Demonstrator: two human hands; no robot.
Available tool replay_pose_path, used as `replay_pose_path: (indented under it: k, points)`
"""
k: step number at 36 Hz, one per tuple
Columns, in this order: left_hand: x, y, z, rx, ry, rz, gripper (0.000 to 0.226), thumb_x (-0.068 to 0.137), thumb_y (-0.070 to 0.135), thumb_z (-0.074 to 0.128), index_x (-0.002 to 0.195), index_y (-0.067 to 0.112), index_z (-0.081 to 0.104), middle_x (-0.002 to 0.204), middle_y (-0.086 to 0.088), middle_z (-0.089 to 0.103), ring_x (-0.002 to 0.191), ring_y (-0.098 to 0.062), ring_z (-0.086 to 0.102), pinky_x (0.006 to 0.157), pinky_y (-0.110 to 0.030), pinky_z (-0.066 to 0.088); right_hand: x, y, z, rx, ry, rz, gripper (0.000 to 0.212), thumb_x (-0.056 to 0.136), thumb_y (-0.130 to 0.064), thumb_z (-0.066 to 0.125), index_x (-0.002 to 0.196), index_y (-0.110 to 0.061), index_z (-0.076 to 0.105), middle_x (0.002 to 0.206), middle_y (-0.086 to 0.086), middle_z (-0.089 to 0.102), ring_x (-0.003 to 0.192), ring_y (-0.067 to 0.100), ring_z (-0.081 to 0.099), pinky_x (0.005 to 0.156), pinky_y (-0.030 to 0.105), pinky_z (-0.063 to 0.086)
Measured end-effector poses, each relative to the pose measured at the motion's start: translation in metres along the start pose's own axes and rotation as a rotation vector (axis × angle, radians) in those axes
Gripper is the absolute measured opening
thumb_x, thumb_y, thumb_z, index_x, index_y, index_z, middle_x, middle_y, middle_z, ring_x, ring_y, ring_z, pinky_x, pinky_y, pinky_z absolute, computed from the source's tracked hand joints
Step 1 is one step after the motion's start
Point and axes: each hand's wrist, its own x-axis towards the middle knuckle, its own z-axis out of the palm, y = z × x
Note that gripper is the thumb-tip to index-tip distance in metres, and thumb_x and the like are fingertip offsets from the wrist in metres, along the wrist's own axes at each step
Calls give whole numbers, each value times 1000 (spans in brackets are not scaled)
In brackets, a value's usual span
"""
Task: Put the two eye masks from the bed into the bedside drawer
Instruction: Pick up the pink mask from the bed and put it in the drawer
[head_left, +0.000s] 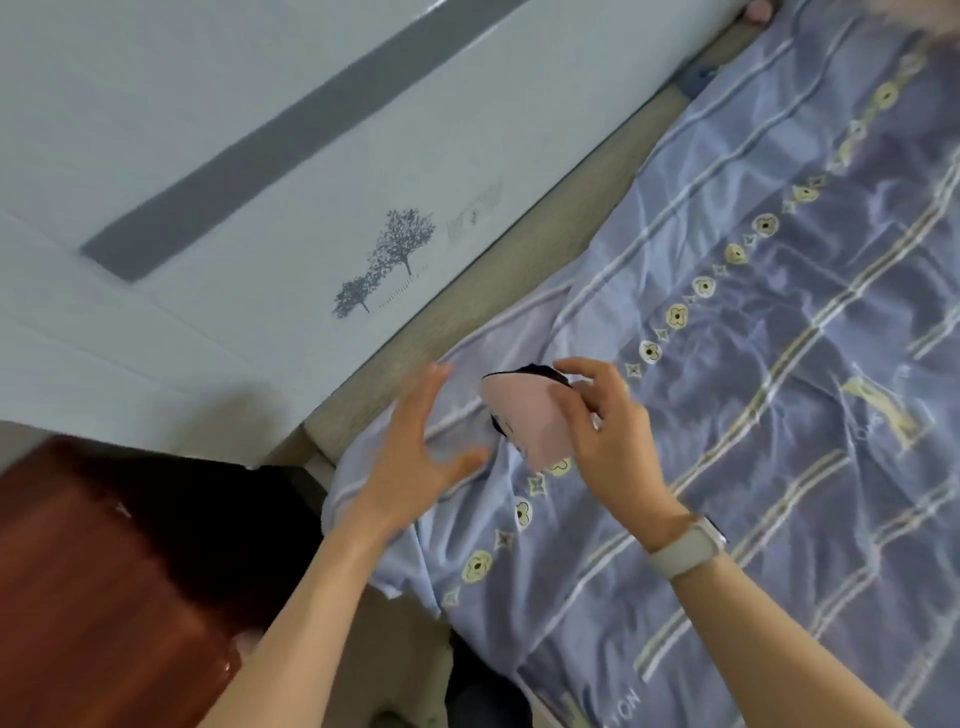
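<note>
Above the bedsheet (727, 415), pink eye mask (524, 421) pinched in right hand (608, 431), left hand (415, 447) just beside

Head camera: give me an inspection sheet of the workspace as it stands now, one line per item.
Surface: bed with a blue checked bedsheet, wrinkled; bare mattress edge showing along the wall.
Job's things: pink eye mask lifted off the sheet, with a dark piece behind it, possibly the second mask; cannot tell. Wooden bedside cabinet at lower left; no drawer seen.
Clutter: small dark item and a pink one at the far bed edge, too blurred to name.
Grippers: right hand pinching the pink eye mask; left hand open and empty, beside it.
Cables: nothing seen.
Surroundings: white headboard panel with grey stripe and tree print.
</note>
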Motion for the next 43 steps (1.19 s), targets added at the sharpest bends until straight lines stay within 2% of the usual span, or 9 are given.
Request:
replay_pose_path:
  k: [2,5,12,16,20,26,31,36,43]
  points:
    - [-29,10,-9,-14,-68,4,57,76,26,72,122,42,42,129,29,42,114,26,34,92,0,29,-18,-20,0,180,54,58,22,91,-10,50,85,-29,57,53,-16,60,51,-3,52,48,8,38]
    - [-72,15,-27,-55,-101,-33,24,80,25,68,104,24,64,105,14,66,92,15,57,75,-1,42,-43,-41,6,270,119,133,16,92,-12,48,90,-22,60,50,-6,52,44,7,40,41,18,34]
    - [-184,7,-72,-141,26,-80,11,86,24,59,84,20,69,87,2,71,81,-8,65,75,-21,50,-140,-55,54,-132,57,3,27,91,-24,50,117,-18,52,107,2,54,91,13,53,84,29,44]
    - [-245,-12,-94,-258,170,-155,11,85,21,60,81,19,70,86,0,71,82,-13,64,73,-25,49,-220,-79,84,-175,-284,-306,53,84,-46,46,132,-24,41,129,-12,42,121,0,37,103,21,28]
    - [-297,-22,-112,-304,249,-128,12,85,19,60,79,22,69,82,4,71,74,-3,64,65,-17,50,-275,-96,117,12,-619,-126,68,82,-38,63,136,-42,23,126,-19,48,114,-5,49,96,21,45]
    - [-351,-31,-125,-230,218,-70,8,81,19,65,87,24,67,84,8,67,78,0,61,65,-8,45,-320,-112,147,-5,-553,-165,48,85,-24,62,119,-47,36,103,-28,52,98,-3,54,81,16,45]
    - [-384,-45,-137,-138,149,-82,42,78,6,66,97,43,60,100,3,63,94,-10,62,81,-20,49,-333,-111,149,50,-512,-39,33,86,-20,60,111,-38,47,102,-17,54,100,10,54,85,26,42]
    - [-398,-63,-150,-57,246,-167,36,84,2,59,101,34,61,101,9,64,102,-10,58,87,-26,42,-330,-104,141,96,-390,50,18,86,-15,60,97,-29,54,91,-6,60,78,4,57,66,11,45]
    - [-402,-73,-136,75,520,-147,27,85,14,57,110,26,58,117,7,50,107,-6,48,91,-23,35,-322,-94,140,364,-262,425,10,88,-19,57,85,-11,59,90,28,61,80,31,59,70,40,50]
